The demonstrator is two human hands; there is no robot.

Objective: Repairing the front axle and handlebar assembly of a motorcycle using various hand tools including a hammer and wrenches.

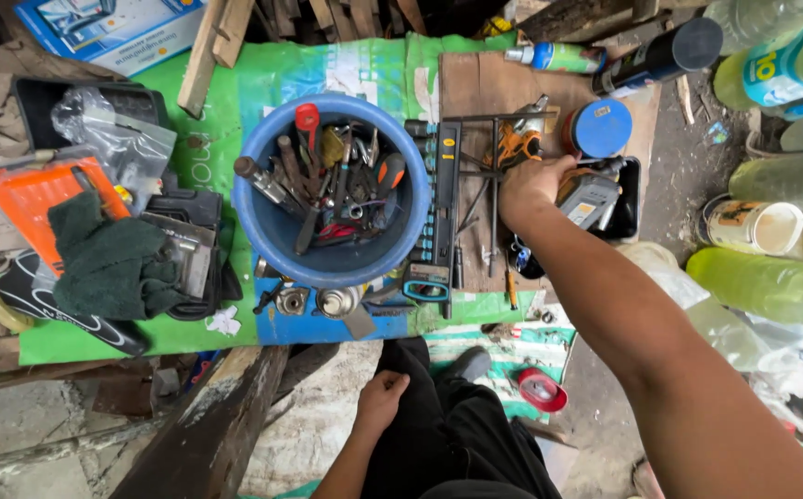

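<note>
My right hand (533, 183) reaches out over a brown cardboard sheet (475, 79), knuckles up and fingers curled downward. Its fingertips lie against an orange and black tool (515, 144) and beside a grey boxy device (588, 200) in a black tray (631, 199). Whether the fingers grip anything is hidden by the hand itself. A black metal frame of thin rods (489, 185) lies just left of the hand. My left hand (381, 402) rests on my dark trouser leg, fingers loosely curled, holding nothing.
A blue bucket (277, 236) full of hand tools stands on a green sheet (226, 102). A blue-lidded can (600, 127), spray cans (563, 57), plastic bottles (762, 282), an orange package (27, 199), a green cloth (106, 259) and wooden planks (207, 420) lie around.
</note>
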